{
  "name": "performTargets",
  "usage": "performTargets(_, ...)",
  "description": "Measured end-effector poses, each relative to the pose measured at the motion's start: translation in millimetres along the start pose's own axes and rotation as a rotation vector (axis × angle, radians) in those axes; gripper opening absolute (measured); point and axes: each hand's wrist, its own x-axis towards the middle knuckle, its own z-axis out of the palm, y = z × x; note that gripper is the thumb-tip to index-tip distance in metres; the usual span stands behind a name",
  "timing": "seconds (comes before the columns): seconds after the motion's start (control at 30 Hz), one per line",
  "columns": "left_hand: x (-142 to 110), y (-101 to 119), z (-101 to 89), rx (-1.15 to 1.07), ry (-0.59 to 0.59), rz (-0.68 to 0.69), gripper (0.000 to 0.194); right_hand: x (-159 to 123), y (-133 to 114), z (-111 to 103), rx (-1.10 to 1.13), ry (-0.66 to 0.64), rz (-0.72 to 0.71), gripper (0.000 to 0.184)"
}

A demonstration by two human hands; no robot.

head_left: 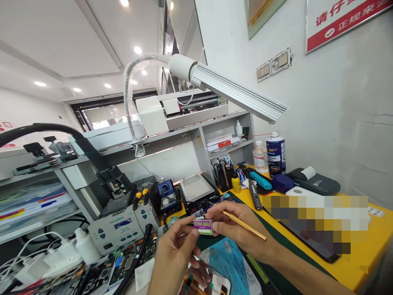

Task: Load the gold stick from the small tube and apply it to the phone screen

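A: Bench view, head camera. What do the hands hold?

B: Both meet at the near centre over the mat. The left hand (175, 256) pinches a small purple-and-green box (203, 226) marked "FLYING EAGLE" between thumb and fingertips. The right hand (238, 231) touches the same box from the right side and also carries a thin gold handle (245, 225), tucked along the fingers and pointing off to the right.

A: Box open or closed?

B: Cannot tell; fingers cover its ends. Nothing seen drawn out of it, so by the look of things the box is only just in hand and whatever it contains is not yet out.

A: Anything under the hands?

B: A blue sheet (225, 260) lies on the mat, and a phone (211, 287) sits at the near edge, partly cut off. No tool is touching either; judged as untouched work at this point.

A: Surroundings?

B: A soldering station (118, 229) to the near left, a heating plate (196, 188) further back, a spray can (275, 153) at far right, a lamp (236, 92) overhead. The yellow table (353, 266) runs off to the right.
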Motion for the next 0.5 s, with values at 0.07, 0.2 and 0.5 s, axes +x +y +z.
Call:
performTargets(0.07, 0.4, -0.6, 0.4, -0.02, -0.001, 0.008, 0.059, 1.0, 0.7, -1.0, 0.036, -0.003, 0.016, 0.021)
performTargets(0.2, -1.0, 0.0, 0.6, -0.047, -0.015, -0.032, 0.058, 2.4, 0.3, -2.5, 0.107, -0.014, 0.046, 0.023)
performTargets(0.5, -1.6, 2.1, 1.5, -0.079, -0.041, -0.053, 0.059, 0.9, 0.3, -1.1, 0.18, -0.028, 0.065, 0.022)
